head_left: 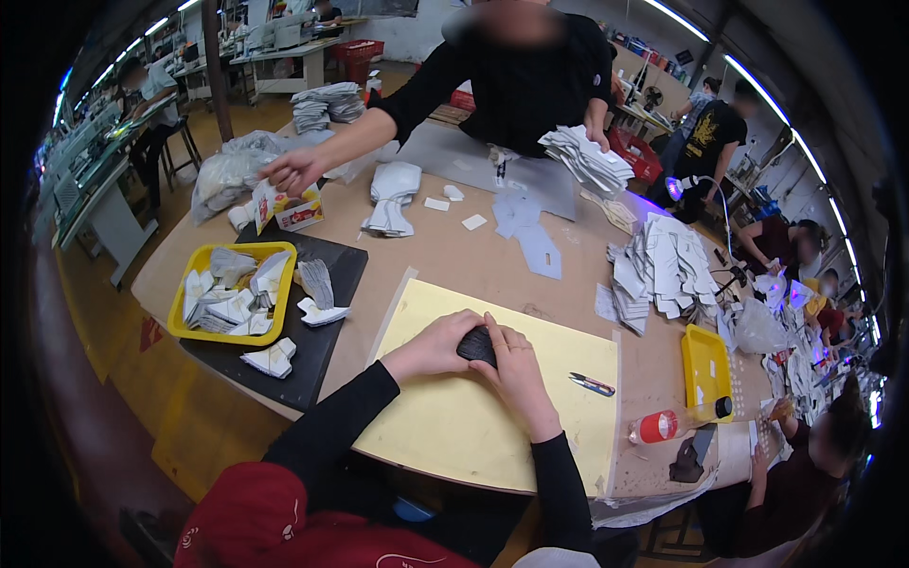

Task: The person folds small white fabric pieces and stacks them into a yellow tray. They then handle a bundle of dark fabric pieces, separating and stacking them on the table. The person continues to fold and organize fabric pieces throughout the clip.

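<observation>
Both my hands meet over a pale yellow cutting mat on the brown worktable. Between them is a small dark piece of material, pressed against the mat. My left hand grips its left side and my right hand covers its right side, fingers curled over it. A small knife with a coloured handle lies on the mat to the right of my right hand.
A yellow tray of white cut pieces sits on a black mat at left. A person across the table reaches for a small box. Stacks of grey-white pieces, another yellow tray and a red-capped bottle lie at right.
</observation>
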Demonstrator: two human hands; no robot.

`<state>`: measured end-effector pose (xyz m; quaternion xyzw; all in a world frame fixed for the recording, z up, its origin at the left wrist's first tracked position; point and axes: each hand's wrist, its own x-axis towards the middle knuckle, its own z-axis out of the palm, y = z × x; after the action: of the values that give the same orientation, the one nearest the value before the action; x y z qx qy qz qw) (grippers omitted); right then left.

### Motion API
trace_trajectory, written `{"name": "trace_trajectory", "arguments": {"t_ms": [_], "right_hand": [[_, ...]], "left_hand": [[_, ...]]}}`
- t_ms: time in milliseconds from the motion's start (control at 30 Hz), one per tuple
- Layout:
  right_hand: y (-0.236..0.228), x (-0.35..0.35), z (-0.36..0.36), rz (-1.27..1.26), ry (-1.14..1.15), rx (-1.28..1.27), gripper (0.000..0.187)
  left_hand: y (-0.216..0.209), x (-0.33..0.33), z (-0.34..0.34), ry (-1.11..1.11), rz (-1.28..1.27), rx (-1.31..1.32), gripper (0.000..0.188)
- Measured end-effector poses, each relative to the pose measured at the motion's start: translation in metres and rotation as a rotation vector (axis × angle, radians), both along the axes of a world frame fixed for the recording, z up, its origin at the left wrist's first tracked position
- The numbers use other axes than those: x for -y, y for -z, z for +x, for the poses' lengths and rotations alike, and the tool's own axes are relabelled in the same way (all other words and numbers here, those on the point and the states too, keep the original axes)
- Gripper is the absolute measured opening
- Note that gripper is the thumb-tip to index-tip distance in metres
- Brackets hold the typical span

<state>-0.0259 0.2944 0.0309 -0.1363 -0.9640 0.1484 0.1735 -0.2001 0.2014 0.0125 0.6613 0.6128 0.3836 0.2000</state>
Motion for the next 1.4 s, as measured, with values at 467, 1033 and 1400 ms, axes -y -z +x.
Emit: {"name": "trace_trajectory", "arguments": {"t_ms": [467,1033,1400], "right_hand": [[0.011,-0.004,-0.001,0.135,0.063,-0.112,0.078],[-0.009,0.012,0.007,-1.990,0.080,-0.433,0.052],[0.000,0.019,-0.001,-1.592,0.229,-0.318,0.053]], "left_hand": [[0.002,-0.002,0.009,-0.015,0.083,-0.023,0.070],[0.001,0.000,0.035,0.189,-0.194,1.132,0.093],[0.000,0.005,0.045,0.003,-0.166,1.149,0.061]]}}
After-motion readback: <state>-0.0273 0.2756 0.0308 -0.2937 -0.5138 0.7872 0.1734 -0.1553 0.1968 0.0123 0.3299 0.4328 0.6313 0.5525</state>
